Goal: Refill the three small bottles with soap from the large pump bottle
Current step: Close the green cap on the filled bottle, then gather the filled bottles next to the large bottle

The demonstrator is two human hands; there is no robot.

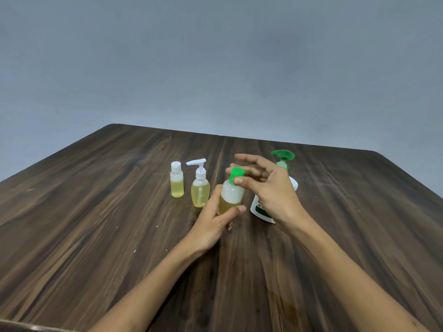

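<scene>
Mid-frame, my left hand grips the upright green-capped bottle while my right hand's thumb and fingers pinch its cap from the right.

No text can be read anywhere. The large white pump bottle, standing toward the right side of the table, carries a dark green label patch low on its front, but a hand covers most of it and its print is too blurred to make out.
</scene>
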